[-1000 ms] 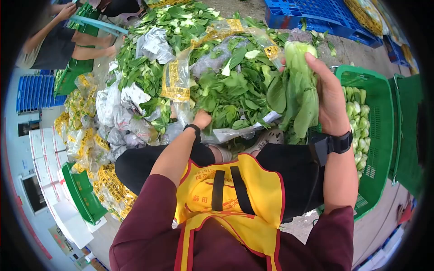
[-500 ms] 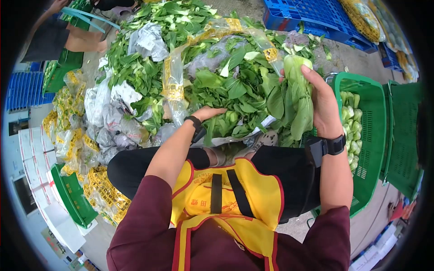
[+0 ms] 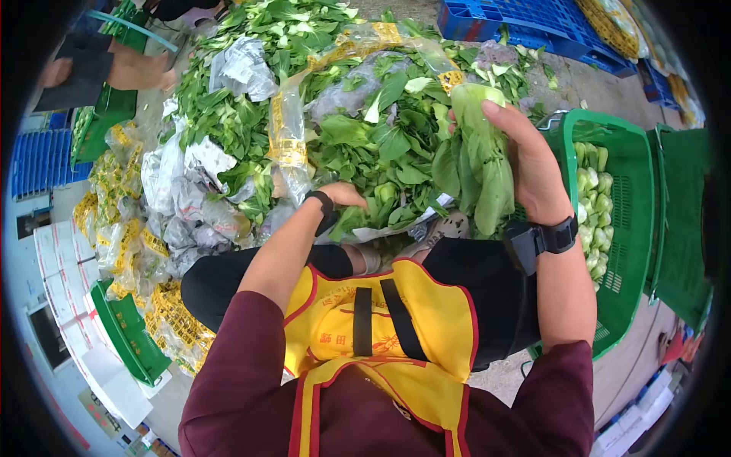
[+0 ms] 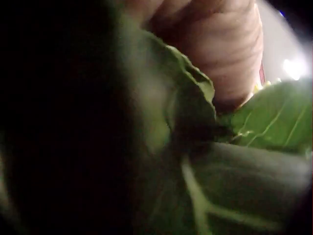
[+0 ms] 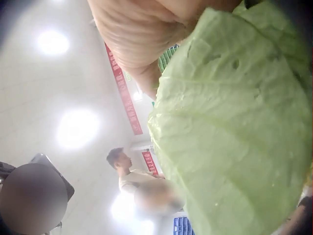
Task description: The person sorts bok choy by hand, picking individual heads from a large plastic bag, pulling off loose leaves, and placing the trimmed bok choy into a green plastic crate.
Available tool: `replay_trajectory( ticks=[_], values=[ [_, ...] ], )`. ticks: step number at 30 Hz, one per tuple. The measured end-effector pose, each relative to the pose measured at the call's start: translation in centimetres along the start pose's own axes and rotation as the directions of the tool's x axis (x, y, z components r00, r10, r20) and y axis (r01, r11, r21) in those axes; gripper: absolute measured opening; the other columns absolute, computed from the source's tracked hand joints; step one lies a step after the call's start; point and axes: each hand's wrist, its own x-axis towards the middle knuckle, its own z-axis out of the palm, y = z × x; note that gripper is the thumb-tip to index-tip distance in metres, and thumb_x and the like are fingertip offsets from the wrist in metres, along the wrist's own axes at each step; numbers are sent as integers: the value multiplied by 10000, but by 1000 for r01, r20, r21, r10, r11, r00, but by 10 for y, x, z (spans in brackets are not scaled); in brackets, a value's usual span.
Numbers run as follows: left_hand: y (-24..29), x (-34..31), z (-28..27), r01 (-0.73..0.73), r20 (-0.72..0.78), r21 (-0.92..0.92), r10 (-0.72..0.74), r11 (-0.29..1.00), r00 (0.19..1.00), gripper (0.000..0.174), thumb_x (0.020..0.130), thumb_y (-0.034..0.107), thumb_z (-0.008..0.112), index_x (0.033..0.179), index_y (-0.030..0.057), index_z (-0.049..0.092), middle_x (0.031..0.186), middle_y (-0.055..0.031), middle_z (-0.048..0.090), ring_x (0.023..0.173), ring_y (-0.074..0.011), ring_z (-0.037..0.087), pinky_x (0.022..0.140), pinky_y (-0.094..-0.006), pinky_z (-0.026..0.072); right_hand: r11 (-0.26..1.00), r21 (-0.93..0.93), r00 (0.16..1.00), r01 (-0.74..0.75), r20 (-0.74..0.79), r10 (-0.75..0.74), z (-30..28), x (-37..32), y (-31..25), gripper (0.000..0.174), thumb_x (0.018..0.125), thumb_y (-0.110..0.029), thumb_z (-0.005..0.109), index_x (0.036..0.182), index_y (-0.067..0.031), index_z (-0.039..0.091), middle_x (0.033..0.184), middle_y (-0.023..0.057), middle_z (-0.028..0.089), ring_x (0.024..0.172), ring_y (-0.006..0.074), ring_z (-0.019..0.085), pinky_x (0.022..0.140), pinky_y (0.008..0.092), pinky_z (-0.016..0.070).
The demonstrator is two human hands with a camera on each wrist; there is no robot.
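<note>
My right hand [image 3: 529, 164] holds a head of bok choy [image 3: 487, 164], its pale base up and its leaves hanging down toward the wrist. A broad leaf of this bok choy [image 5: 230, 117] fills much of the right wrist view, below the palm. My left hand [image 3: 343, 194] is at the near edge of a heap of loose green leaves [image 3: 411, 145], its fingertips hidden among them. Leaves [image 4: 195, 181] lie close against the left palm in the dark left wrist view; whether the fingers grip any I cannot tell. A pale bok choy base [image 3: 387, 192] shows beside the left fingers.
On the right stands a green crate [image 3: 636, 190] with rows of bok choy [image 3: 594, 206]. Plastic bags [image 3: 183, 190] and yellow-printed wrapping [image 3: 126, 228] lie at the left. A blue pallet [image 3: 533, 30] is at the back. Another person's leg [image 3: 137, 68] shows at upper left.
My left hand first moved right and up out of the leaves, then its fingers dipped back among them. The right hand with the bok choy has shifted slightly left and down.
</note>
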Motion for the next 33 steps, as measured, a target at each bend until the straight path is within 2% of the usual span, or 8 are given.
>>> replay_trajectory(
  ticks=[3,6,14,20,23,25,31,33],
  values=[
    [16,4,-1,-64,184,243,19,968,983,883,635,504,793,1245,-99,579,1097,-281,667,920,-375,659,823,-388,516,1000,8,999,17,-32,-17,2,-8,-2,439,940,-303,608,1236,19,572,1111,105,666,979,171,644,894,309,501],
    [28,-26,32,-212,-47,498,270,841,962,1079,631,431,821,1427,-61,285,996,-310,652,956,-403,650,848,-414,521,1000,7,999,27,-28,-27,1,-12,-6,427,941,-297,608,1233,13,570,1099,96,663,974,163,641,883,303,506],
    [23,-36,56,-138,-286,416,273,899,918,1011,592,451,828,1390,1,399,996,-271,654,979,-422,635,855,-450,514,996,-62,998,60,21,-59,8,-19,-11,453,886,-315,701,1205,-19,575,1051,43,647,912,116,638,819,267,502],
    [-8,-49,68,70,-724,451,320,890,611,686,622,236,807,1259,114,584,1191,-259,471,1041,-452,547,870,-487,511,995,-67,997,78,-22,-80,-1,-30,-19,444,886,-327,701,1188,-23,584,1032,33,651,895,115,643,793,263,510],
    [-9,-10,70,207,-682,495,230,844,694,455,702,42,655,1151,109,637,1171,-245,441,1033,-432,549,850,-492,517,994,-63,996,90,5,-89,4,-28,-20,435,889,-318,699,1190,-24,589,1033,30,650,893,112,641,792,259,508],
    [-14,10,65,242,-785,368,161,898,598,341,734,102,665,1073,123,683,1181,-231,454,1000,-402,580,867,-461,517,985,-115,991,132,-10,-134,-3,-23,-17,431,892,-305,698,1199,-23,588,1040,28,651,902,109,641,801,254,507],
    [-47,-30,34,-237,-926,184,249,954,284,551,596,273,860,1052,34,665,1179,-249,529,1100,-408,536,920,-439,483,994,-36,994,107,-22,-108,-5,-32,-20,426,893,-300,695,1197,-21,589,1036,35,661,909,111,646,811,263,513],
    [-44,-37,18,-475,-903,-180,48,861,428,515,702,225,846,1112,2,628,1175,-182,615,1034,-282,622,872,-384,516,993,-28,993,116,-13,-117,-5,-27,-19,400,920,-314,651,1178,-12,609,1080,84,673,967,154,650,868,302,521]
  ],
)
